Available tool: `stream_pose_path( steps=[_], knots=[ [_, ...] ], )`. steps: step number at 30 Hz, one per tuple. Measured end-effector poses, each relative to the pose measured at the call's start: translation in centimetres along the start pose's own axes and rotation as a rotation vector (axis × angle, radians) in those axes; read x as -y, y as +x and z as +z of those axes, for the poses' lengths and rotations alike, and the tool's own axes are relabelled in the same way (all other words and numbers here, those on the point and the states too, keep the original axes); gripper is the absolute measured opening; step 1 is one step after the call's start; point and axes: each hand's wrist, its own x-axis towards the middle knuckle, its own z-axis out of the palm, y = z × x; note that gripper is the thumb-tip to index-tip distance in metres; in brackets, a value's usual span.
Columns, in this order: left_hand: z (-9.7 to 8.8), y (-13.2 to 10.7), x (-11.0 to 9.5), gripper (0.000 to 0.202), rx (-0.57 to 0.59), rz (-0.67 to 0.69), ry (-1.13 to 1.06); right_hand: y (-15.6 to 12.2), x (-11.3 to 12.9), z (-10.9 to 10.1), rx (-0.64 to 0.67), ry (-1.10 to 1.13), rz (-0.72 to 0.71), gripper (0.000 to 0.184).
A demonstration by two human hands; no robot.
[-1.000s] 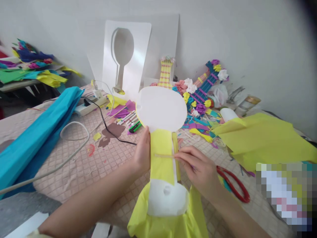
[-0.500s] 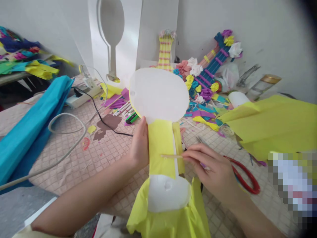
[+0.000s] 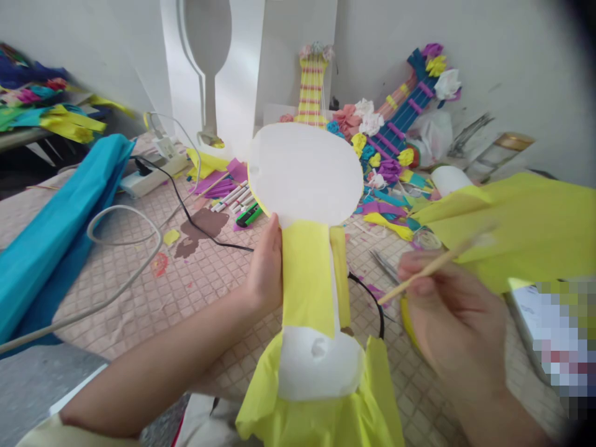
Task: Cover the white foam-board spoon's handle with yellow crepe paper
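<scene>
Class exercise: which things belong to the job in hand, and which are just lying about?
Likely in use:
- flat white rounded cutout, in the left hand
- yellow paper over its neck
- thin pale wooden stick, in the right hand

Apparently just lying about:
- long folded turquoise paper
- green-and-black plastic cutter
- slim white pens

stick (image 3: 441,261): wood | yellow wrap (image 3: 307,273): matt paper | white disc (image 3: 305,174): smooth

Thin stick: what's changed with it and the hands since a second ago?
The right hand has carried the thin stick from over the yellow neck away to the right, now slanted. Nothing was let go: the right hand still holds the stick, the left hand the neck.
</scene>
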Motion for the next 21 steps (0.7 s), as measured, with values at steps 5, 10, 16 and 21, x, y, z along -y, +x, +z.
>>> stream_pose_path(
  steps=[5, 10, 16, 21],
  knots=[
    [0.0, 0.0, 0.3, 0.040, 0.042, -0.029, -0.034, -1.0, 2.2, 1.6, -0.023, 0.139, -0.163, 0.018],
    [-0.2, -0.1, 0.5, 0.042, 0.134, -0.053, -0.034, -1.7, 3.0, 2.9, 0.250, 0.012, -0.299, 0.028],
    [-0.2, -0.2, 0.4, 0.044, 0.153, -0.062, -0.010, -1.6, 2.1, 3.2, 0.340, -0.042, -0.265, 0.027],
    [-0.4, -0.2, 0.4, 0.040, 0.139, 0.033, 0.035, -1.9, 2.0, 3.1, 0.388, 0.050, -0.318, 0.032]
  ],
)
